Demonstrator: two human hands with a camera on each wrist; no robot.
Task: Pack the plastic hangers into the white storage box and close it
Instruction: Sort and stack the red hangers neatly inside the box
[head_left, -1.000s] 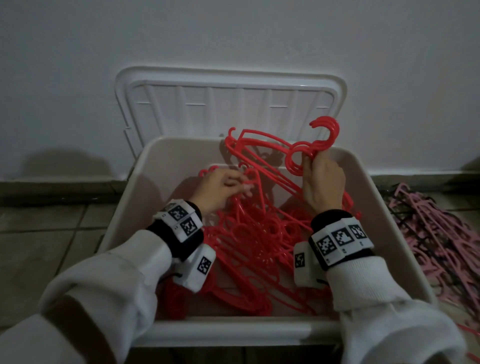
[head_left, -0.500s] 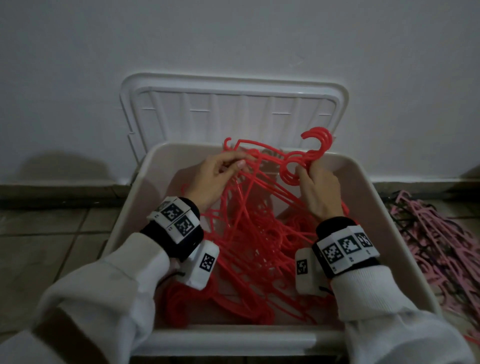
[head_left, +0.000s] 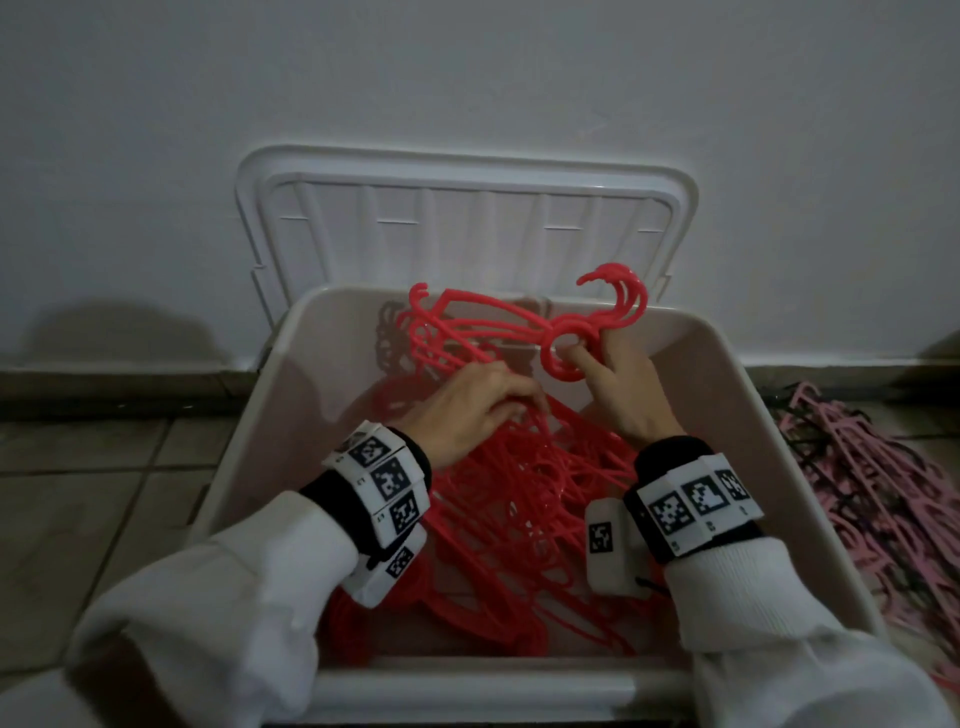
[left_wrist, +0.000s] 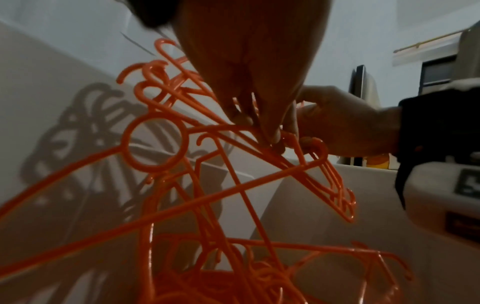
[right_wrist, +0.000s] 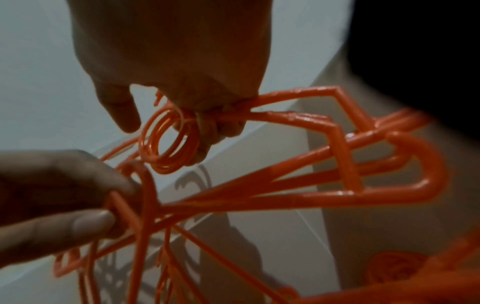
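- Right hand (head_left: 626, 387) is raised over the far right corner of the white storage box (head_left: 810, 499), back of hand up, fingers curled round the rings and necks of a bunch of red hangers (head_left: 519, 332), gripping them.
- Held bunch's hooks stick up past the far rim; its arms slant left and down toward the left hand (head_left: 470, 410).
- Left hand sits mid-box, reaching right, fingertips pinching thin bars of that tangle just below and left of the right hand's grip.
- More hangers (head_left: 519, 530) lie piled in the box bottom, under both wrists.
- Lid (head_left: 467, 208) stands open, leaning on the wall behind the far edge.
- Pink hanger pile (head_left: 883, 499) lies on the floor right of the box, cut off by the frame.
- Wrist views are dim and blurry; which hanger the left fingers hold is unclear.
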